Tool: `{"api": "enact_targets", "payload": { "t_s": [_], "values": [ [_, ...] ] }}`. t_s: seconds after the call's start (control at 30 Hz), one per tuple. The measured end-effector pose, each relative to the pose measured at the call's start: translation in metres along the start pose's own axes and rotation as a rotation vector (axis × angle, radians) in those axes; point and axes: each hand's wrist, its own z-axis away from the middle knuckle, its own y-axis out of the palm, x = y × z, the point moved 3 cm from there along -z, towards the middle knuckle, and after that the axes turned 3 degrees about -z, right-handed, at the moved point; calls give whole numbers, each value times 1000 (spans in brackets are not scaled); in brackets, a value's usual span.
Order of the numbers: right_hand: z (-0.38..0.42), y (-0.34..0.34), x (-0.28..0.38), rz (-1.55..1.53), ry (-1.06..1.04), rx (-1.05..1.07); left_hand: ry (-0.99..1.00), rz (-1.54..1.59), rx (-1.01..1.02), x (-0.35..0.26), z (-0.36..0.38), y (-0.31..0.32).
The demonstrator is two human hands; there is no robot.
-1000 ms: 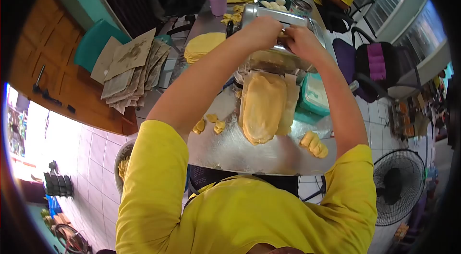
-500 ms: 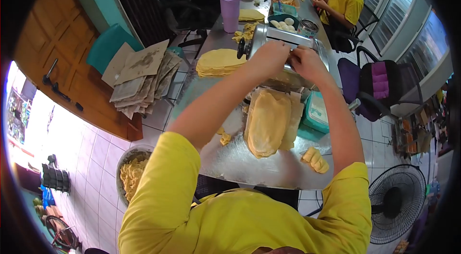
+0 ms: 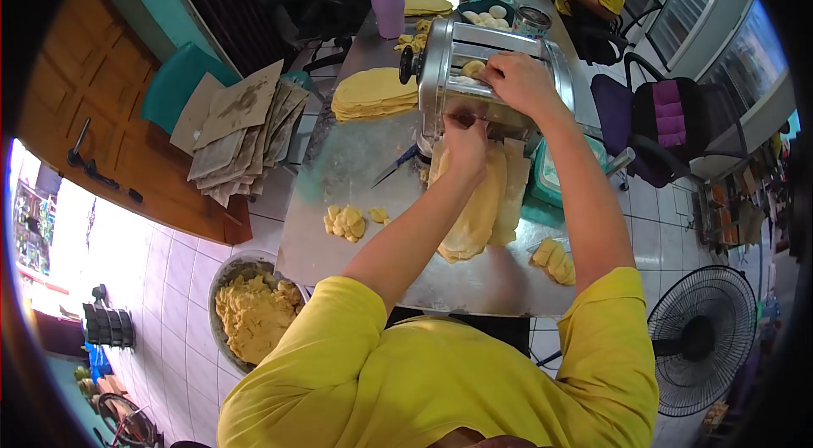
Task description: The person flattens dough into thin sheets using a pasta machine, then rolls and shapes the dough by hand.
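Now, both bare hands work at a metal roller machine (image 3: 434, 67).
The right hand (image 3: 523, 82) has its fingertips at a piece of dough (image 3: 472, 69) atop the machine; whether they pinch it, I cannot tell. The left hand (image 3: 466, 143) is at the machine's near side, its grip hidden. Toward the near edge of the table (image 3: 326, 181) lie layered dough sheets (image 3: 478, 211), with a knife (image 3: 394, 167) to their left. Beyond the machine, a tin (image 3: 532, 22) bears a label too small to read.
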Motion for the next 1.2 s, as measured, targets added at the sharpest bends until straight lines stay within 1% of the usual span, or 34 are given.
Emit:
{"api": "enact_targets", "payload": {
  "t_s": [0.03,0.07,0.1,0.13,0.17,0.23,0.3,0.33,0.4,0.47,0.5,0.57,0.67,0.7,0.77,0.83,0.9,0.97,1.2],
  "values": [
    [1,0,1,-12,52,14,-2,3,-5,3,-2,3],
    [1,0,0,-10,50,19,34,56,-43,6,-3,4],
    [2,0,-1,-78,68,0,67,109,-81,3,-1,6],
    [3,1,-3,-145,87,-18,61,111,-84,0,0,7],
    [3,3,-6,-142,91,-11,36,147,-97,-2,1,8],
    [5,5,-8,-164,-9,-89,4,184,-111,-6,6,5],
    [4,6,-8,-115,-23,-80,-84,186,-20,-9,10,3],
    [4,5,-6,-69,-43,-72,-83,184,-16,-12,13,-1],
    [2,4,-3,-45,-65,-78,-259,134,158,-14,19,-4],
    [1,5,-3,-21,-89,-78,-246,148,182,-18,19,-7],
    [2,5,-3,-48,-111,-116,-238,160,203,-21,20,-8],
    [6,10,-5,-82,-126,-141,-247,173,195,-21,20,-10],
    [10,5,-1,-133,-124,-248,-271,234,162,-23,25,-9],
    [10,6,-2,-132,-117,-243,-275,287,137,-22,25,-8],
    [8,6,-1,-130,-189,-211,-320,324,123,-13,19,-11],
    [7,6,-1,-104,-178,-168,-356,363,109,-14,17,-14],
    [7,6,0,-82,-167,-127,-384,295,192,-18,19,-14],
    [6,7,1,-65,-165,-106,-371,294,215,-25,24,-14],
    [9,6,2,-114,-190,-164,-392,261,241,-38,35,-14]
  ]
}}
